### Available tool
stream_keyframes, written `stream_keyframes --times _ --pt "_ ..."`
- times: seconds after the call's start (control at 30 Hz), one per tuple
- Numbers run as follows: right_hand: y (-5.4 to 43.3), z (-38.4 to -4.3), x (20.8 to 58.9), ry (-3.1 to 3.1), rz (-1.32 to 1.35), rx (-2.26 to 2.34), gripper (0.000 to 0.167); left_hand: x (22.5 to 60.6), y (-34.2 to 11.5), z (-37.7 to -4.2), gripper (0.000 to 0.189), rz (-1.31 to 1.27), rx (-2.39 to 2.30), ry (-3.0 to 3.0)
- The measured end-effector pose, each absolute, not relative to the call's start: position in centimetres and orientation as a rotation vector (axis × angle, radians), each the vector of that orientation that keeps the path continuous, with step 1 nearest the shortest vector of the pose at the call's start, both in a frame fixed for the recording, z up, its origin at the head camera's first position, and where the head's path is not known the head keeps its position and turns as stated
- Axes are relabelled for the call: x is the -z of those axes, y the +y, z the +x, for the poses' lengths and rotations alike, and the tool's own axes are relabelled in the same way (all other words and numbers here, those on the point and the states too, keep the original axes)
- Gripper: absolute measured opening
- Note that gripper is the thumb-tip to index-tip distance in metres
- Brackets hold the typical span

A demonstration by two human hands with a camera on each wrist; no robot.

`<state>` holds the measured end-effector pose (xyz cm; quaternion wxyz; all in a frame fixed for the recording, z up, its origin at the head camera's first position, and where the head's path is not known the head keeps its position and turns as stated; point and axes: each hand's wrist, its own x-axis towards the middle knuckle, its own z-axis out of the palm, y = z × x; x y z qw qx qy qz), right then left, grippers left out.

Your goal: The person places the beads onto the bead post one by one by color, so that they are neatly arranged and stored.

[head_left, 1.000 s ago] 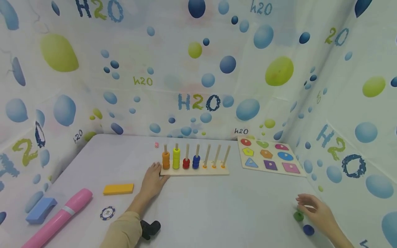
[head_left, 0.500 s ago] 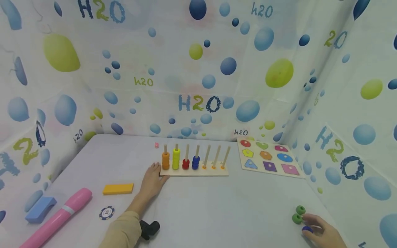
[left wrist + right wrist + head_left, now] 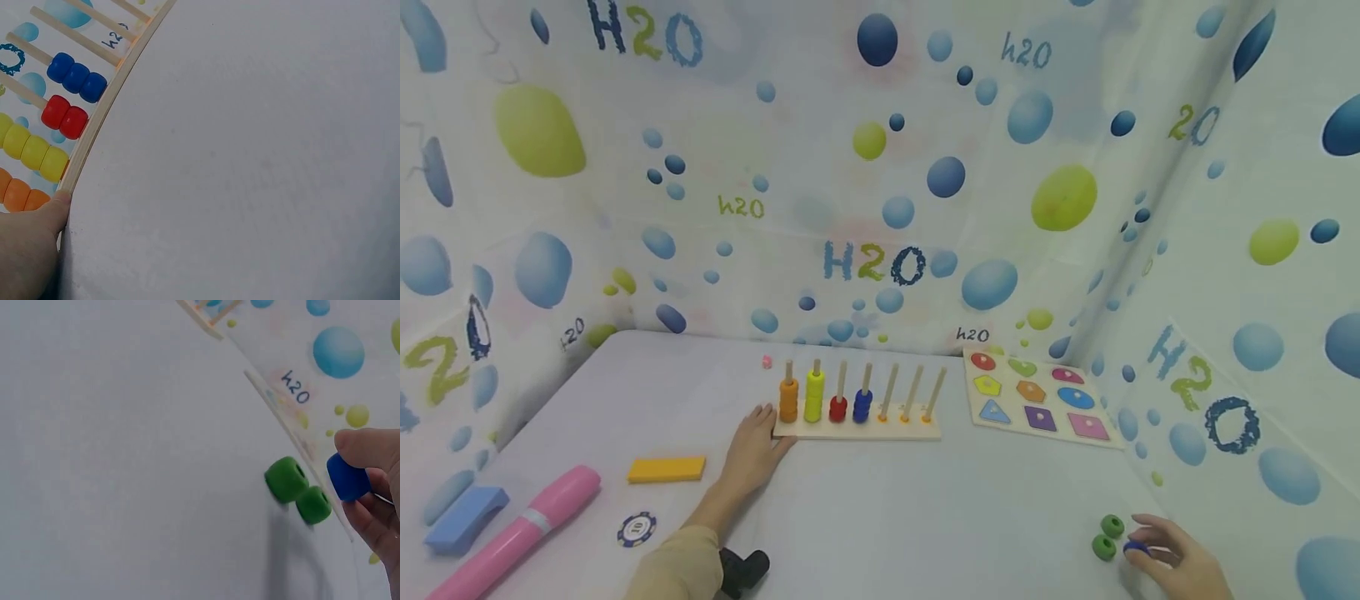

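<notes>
My left hand (image 3: 755, 446) grips the left end of a wooden peg stacker (image 3: 857, 430), with the thumb along its front edge. Orange, yellow, red and blue beads sit on four of its pegs; the pegs to the right are bare. In the right wrist view, a loose blue bead (image 3: 347, 477) is pinched between the thumb and fingers of my right hand (image 3: 1182, 557). Two green beads (image 3: 1103, 547) lie on the table just left of that hand in the head view.
A shape puzzle board (image 3: 1041, 400) lies at the back right. Along the left are a yellow block (image 3: 666, 470), a poker chip (image 3: 637, 529), a pink tube (image 3: 523, 529) and a blue block (image 3: 466, 521). A black object (image 3: 745, 572) is by the left sleeve.
My right hand has moved from over the green beads to the blue bead and now pinches it. Both green beads have come into sight. The left hand stays on the stacker; the head view shifts slightly.
</notes>
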<state>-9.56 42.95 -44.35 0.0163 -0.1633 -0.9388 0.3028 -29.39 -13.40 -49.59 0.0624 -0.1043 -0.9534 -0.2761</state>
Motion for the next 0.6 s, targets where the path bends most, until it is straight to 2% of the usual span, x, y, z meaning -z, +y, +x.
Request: stream_keyframes --times 0.2,0.6 --pt "40.6 -12.1 43.8 -2.768 -0.186 -0.859 0.047 49.6 -13.4 -29.5 0.067 -0.319 0.837 -2.876" --pt "33.0 -19.1 43.2 -2.559 0.307 -1.154 0.042 49.6 -13.4 -29.5 0.066 -0.318 0.811 -2.884"
